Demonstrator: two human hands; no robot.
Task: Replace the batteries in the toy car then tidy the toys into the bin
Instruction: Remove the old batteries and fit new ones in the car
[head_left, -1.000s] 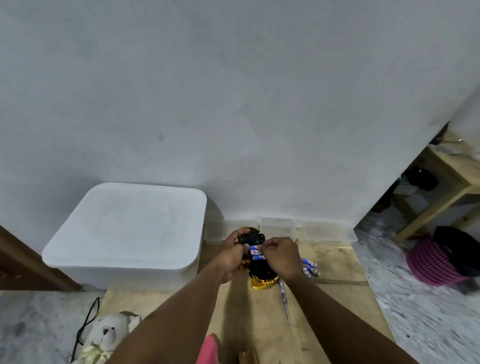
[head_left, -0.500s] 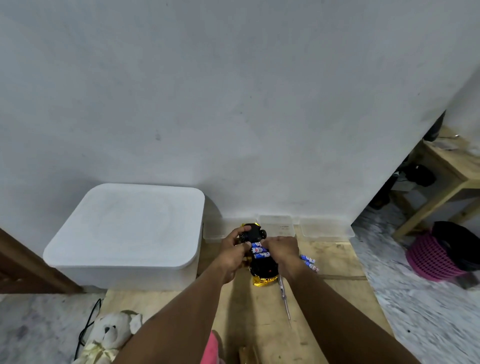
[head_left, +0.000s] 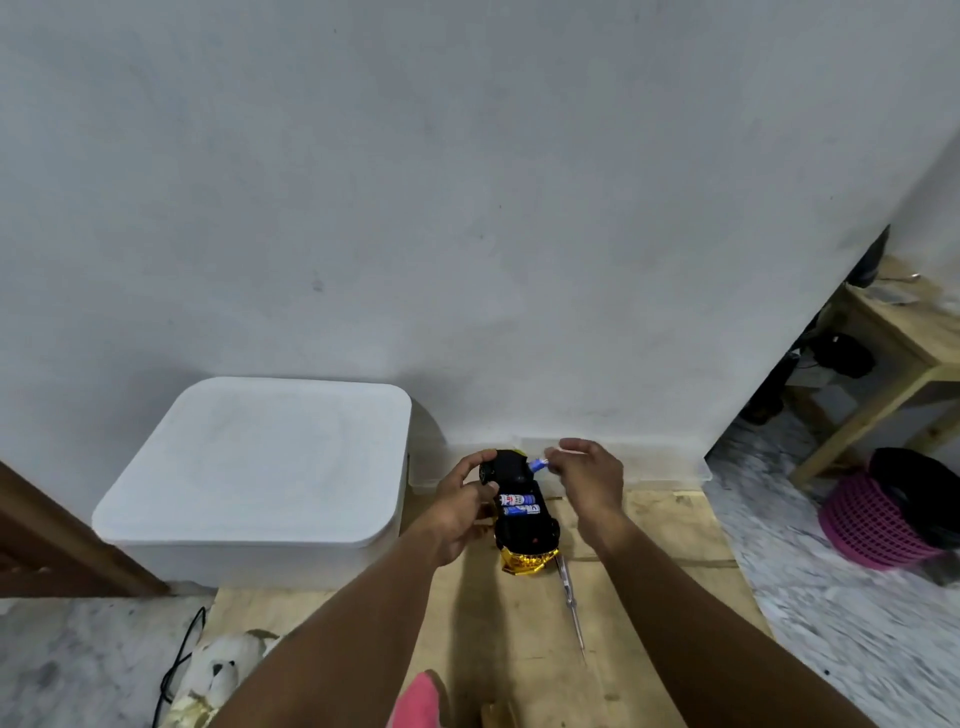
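The gold and black toy car (head_left: 524, 530) lies upside down on the wooden board, its battery bay uncovered with two blue and white batteries (head_left: 518, 505) in it. My left hand (head_left: 462, 506) grips the car's far end and left side. My right hand (head_left: 589, 480) hovers just right of the car's far end, pinching a third blue battery (head_left: 538, 464) between thumb and fingers, touching the car's upper edge. A large white lidded bin (head_left: 260, 478) stands to the left against the wall.
A screwdriver (head_left: 571, 603) lies on the board (head_left: 670, 582) right of the car. A white teddy bear (head_left: 218, 675) and a black cable (head_left: 179, 660) lie at lower left. Clear shallow trays (head_left: 665, 467) line the wall. A pink basket (head_left: 878, 525) and a wooden table (head_left: 893, 353) stand at right.
My right hand has lifted off the battery bay and moved right and back, now holding one battery at the car's far end. The loose batteries beside the car are hidden behind my hand.
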